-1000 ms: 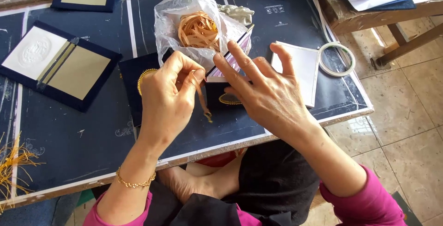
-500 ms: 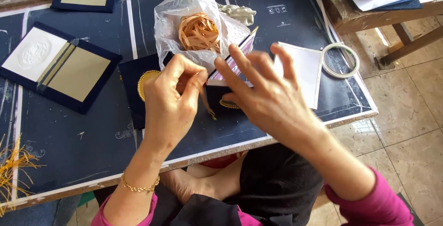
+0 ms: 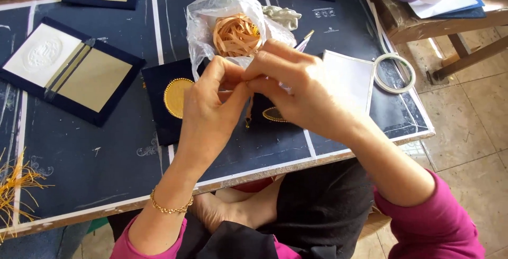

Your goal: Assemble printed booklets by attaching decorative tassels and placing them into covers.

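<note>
Open folder: lying at the left (image 3: 69, 74), navy with cream panels
Tape ring: resting near the right table edge (image 3: 395, 73)
Straw strands: spilling over the left edge (image 3: 15, 185)
White card: lying beside the tape ring (image 3: 349, 76)

Left hand (image 3: 214, 105) and right hand (image 3: 296, 92) meet fingertip to fingertip above the tabletop's near edge, fingers pinched together; both forearms angle inward from below.
</note>
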